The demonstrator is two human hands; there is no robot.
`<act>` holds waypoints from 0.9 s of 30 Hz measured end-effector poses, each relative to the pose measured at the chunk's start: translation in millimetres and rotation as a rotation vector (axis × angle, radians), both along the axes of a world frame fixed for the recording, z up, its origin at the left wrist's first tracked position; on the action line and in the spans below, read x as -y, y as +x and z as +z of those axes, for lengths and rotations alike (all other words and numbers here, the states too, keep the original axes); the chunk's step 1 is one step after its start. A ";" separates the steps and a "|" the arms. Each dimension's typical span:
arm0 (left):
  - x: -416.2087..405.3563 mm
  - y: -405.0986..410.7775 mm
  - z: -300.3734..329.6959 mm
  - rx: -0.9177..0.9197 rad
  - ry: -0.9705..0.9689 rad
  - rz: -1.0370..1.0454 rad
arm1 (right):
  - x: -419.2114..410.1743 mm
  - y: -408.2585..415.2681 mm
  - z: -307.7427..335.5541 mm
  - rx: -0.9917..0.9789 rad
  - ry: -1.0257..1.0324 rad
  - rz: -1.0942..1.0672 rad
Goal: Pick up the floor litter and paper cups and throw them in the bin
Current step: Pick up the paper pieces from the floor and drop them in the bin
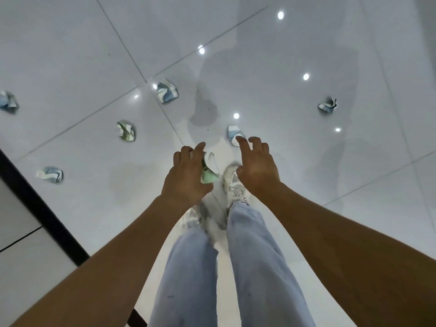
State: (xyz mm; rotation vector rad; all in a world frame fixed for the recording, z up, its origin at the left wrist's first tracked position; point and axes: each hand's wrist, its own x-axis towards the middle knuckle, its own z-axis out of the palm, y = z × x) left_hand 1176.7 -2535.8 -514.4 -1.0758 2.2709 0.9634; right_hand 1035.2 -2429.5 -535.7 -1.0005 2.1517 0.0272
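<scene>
Several crumpled paper cups lie on the glossy white tiled floor (283, 67). My left hand (186, 175) grips a crushed green and white cup (210, 169). My right hand (256, 165) hangs open, its fingertips over a blue and white cup (233, 134) on the floor; contact cannot be told. Other crushed cups lie at the tile joint (167, 91), at the far right (328, 106), at the left (127, 131), lower left (50, 174) and at the left edge (8, 102). No bin is in view.
My legs in light jeans (250, 256) and white sneakers (232, 182) stand below the hands. A black strip (40, 208) edges a pale panel at the lower left. Ceiling lights reflect as bright spots in the tiles.
</scene>
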 end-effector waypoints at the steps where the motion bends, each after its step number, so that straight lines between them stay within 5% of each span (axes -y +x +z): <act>1: 2.2 -3.7 -8.2 0.012 -0.003 0.001 | 3.4 -3.5 -9.4 -0.002 0.004 0.001; 17: 49.6 -10.3 -217.2 0.030 -0.117 -0.108 | 38.4 -13.7 -258.8 0.014 0.120 -0.195; 27: 56.9 -5.2 -244.9 0.002 -0.070 -0.136 | 36.5 1.2 -292.6 -0.052 0.048 -0.318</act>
